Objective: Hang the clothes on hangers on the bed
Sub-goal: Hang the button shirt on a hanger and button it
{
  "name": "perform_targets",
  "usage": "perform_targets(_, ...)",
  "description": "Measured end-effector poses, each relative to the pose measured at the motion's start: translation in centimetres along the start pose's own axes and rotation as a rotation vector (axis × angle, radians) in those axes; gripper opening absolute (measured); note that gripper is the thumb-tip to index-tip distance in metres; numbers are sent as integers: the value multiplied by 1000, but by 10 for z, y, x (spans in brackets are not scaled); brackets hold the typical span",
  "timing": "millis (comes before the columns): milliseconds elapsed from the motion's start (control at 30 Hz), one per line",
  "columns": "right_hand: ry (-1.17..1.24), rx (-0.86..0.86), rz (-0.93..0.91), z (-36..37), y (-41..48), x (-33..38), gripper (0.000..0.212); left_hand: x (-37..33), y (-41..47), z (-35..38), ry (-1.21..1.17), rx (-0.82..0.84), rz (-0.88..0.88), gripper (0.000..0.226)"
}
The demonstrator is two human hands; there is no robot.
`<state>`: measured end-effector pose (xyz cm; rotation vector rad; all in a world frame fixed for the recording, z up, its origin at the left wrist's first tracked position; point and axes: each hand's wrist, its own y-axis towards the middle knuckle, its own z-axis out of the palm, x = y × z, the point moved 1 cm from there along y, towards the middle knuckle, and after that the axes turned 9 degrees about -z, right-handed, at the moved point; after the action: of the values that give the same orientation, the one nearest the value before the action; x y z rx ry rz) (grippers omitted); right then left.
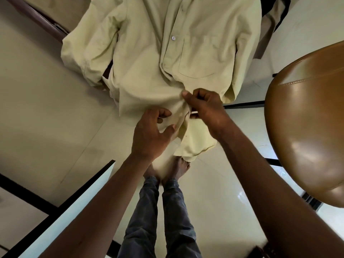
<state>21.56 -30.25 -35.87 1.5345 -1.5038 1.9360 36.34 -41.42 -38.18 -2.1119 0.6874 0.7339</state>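
Left hand [152, 131] and right hand [204, 107] pinch, with curled fingers [165, 113], lower front edges of a pale-yellow cotton shirt [149, 53], likely light and floppy.

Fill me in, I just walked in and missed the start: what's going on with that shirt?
A person standing barefoot on the tiled floor works on a pale yellow shirt that hangs in front of them. The left hand grips a fold of its lower front, and the right hand pinches the front edge beside it, seemingly to close it. A button higher up is fastened.
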Motion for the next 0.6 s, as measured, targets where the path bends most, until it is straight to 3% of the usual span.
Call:
perform_targets(233, -222, -158, -36, -15, 69, -10, 33, -9, 32, 31, 250, -129, 11, 28)
perform_targets(433, -511, -318, -46, -8, 26, -23, 35, -13, 17, 46, 431, -282, 0, 33)
perform_targets(600, -394, -239, 89, 10, -28, -60, 25, -6, 2, 54, 522, -311, 150, 20)
